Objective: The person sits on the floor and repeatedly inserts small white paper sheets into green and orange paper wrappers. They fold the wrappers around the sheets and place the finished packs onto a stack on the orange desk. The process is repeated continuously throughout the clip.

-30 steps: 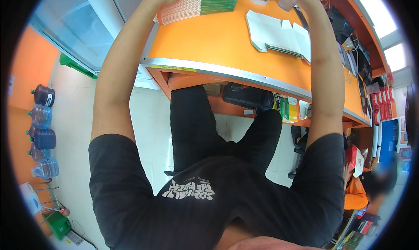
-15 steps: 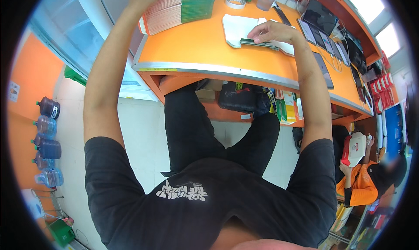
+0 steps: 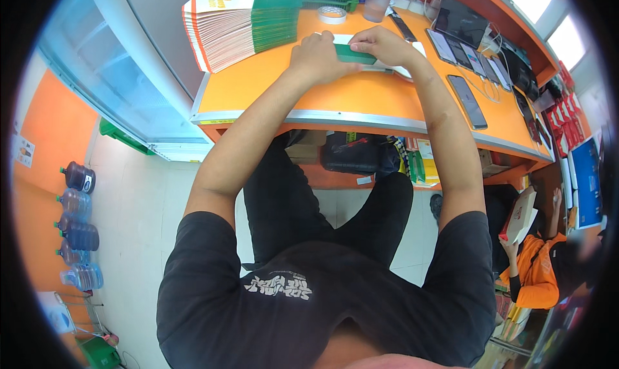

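On the orange desk (image 3: pixel 258 88) my left hand (image 3: pixel 316 58) and my right hand (image 3: pixel 385 45) are close together over a folded green card piece (image 3: pixel 354 54). My left hand is closed around its left end, thumb along the near edge. The fingers of my right hand pinch its top at the right. White card (image 3: pixel 342 39) shows behind and beneath it, partly covered by my hands. To the left of my hands stands a thick stack of flat printed cartons (image 3: pixel 225 37) in white, orange and green.
A tape roll (image 3: pixel 332 15), a clear cup (image 3: pixel 378 1) and a green basket (image 3: pixel 329 0) stand at the back. Several phones (image 3: pixel 467 101) and cables lie to the right. A person in orange (image 3: pixel 538 272) holds a box (image 3: pixel 518 217) at far right. Water jugs (image 3: pixel 78 204) line the left wall.
My left hand has come from the carton stack to the right and taken the green card piece's left end. The card has shifted slightly left and shows more green. My right hand stays at it.
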The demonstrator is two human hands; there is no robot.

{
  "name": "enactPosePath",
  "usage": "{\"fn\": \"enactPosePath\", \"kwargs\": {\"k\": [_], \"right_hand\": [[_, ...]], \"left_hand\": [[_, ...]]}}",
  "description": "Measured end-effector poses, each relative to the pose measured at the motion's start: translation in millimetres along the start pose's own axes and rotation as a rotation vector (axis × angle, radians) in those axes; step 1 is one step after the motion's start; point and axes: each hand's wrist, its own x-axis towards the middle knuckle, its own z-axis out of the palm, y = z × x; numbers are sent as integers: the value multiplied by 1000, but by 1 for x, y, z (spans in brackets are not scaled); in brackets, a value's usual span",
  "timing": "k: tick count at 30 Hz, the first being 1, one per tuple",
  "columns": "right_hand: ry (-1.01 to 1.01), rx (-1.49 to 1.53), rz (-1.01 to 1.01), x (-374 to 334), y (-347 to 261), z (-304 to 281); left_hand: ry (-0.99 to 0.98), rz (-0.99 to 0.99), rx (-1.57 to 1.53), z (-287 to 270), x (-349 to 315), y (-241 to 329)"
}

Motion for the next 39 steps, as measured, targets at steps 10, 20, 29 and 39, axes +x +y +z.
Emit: {"fn": "enactPosePath", "kwargs": {"k": [10,20,29,39], "right_hand": [[590,-193,-276,-1,-17,-25],[846,-334,-252,-2,-54,-47],[1158,-447,-501,-62,-112,-69],[1097,-66,-228,-261,-185,11]], "left_hand": [[642,404,-401,-6,26,-33],[761,407,-80,-18,59,-15],[905,592,-646,-78,11,38],[665,1118,-843,-59,-124,105]]}}
